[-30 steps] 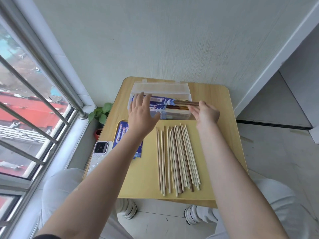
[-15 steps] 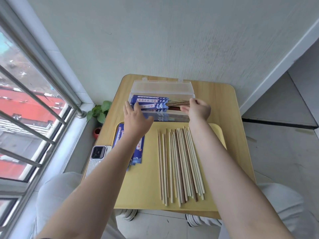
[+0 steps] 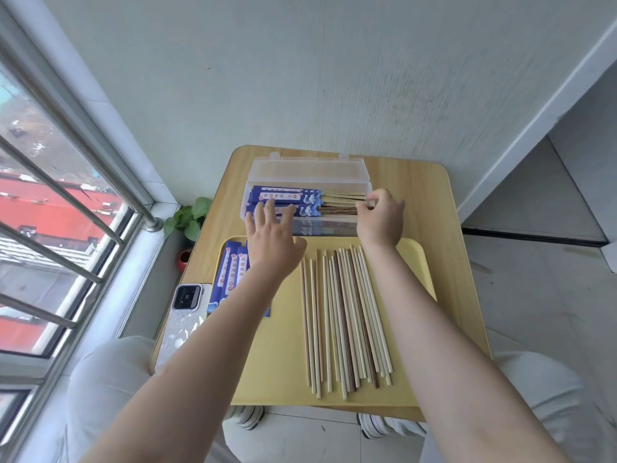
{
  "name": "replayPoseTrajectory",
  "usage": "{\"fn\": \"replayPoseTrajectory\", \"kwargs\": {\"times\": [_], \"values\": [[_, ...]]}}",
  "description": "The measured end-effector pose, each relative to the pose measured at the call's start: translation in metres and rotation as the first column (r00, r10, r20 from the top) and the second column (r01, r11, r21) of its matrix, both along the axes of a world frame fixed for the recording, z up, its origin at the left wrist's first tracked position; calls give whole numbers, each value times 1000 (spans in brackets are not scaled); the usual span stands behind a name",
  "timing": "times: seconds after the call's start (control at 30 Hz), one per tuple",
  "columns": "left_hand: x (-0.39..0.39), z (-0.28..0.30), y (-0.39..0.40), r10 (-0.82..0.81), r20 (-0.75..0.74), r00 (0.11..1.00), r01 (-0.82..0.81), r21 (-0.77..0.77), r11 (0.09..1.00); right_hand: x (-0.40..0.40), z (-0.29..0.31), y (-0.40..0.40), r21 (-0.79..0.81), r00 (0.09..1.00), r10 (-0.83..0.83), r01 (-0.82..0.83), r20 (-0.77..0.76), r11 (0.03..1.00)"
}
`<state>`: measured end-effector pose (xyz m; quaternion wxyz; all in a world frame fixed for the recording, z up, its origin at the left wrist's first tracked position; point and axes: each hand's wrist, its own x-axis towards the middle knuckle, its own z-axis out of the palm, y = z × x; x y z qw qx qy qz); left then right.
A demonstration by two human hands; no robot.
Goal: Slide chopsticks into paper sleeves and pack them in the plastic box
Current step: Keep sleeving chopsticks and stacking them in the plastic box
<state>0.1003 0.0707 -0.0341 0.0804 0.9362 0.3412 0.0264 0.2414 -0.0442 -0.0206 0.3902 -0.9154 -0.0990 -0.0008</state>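
Fingers of our left hand [image 3: 272, 242] spread apart over the blue paper-sleeved chopsticks [image 3: 287, 200] in the clear plastic box [image 3: 310, 168]. Our right hand [image 3: 380, 218] curls its fingers at the bare ends beside them; whether it pinches them, we cannot tell. Below our fingers, loose wooden chopsticks [image 3: 344, 315] and empty blue paper sleeves [image 3: 232, 272] lie on the yellow tray [image 3: 280, 379] on the bench [image 3: 430, 195].

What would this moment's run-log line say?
step: packing | left hand: open over sleeved chopsticks in plastic box | right hand: fingers at their bare ends | loose chopsticks on tray
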Motion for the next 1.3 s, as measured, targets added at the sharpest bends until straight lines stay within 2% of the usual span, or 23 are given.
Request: {"fn": "replayPoseTrajectory", "kwargs": {"times": [0.1, 0.17, 0.23, 0.33, 0.6, 0.7, 1.03, 1.3], "values": [[1, -2, -1, -20, -18, 1000, 21, 47, 999, -7, -1, 1, -195, 945, 192, -143, 264, 970], [1, -3, -1, -15, -23, 1000, 17, 54, 998, -12, -8, 0, -314, 897, 321, -223, 303, 923], [2, -4, -2, -14, -34, 999, 17, 65, 998, -20, -15, -1, -354, 878, 363, -246, 313, 902], [2, -5, -2, -9, -34, 999, 11, 64, 998, -29, -25, -3, -360, 862, 357, -225, 360, 905], [0, -3, -5, -2, -19, 1000, 2, 20, 1000, -16, -33, -10, -353, 876, 360, -242, 320, 904], [-1, -6, -7, -11, -32, 999, 11, 12, 1000, -16, -31, -11, -302, 860, 322, -209, 396, 930], [0, -8, -6, -11, -38, 999, 11, 10, 1000, -21, -45, -9, -433, 858, 356, -179, 370, 883], [0, -7, -6, -3, -52, 999, 5, 35, 999, -28, -32, -15, -414, 834, 307, -106, 458, 904]]}}
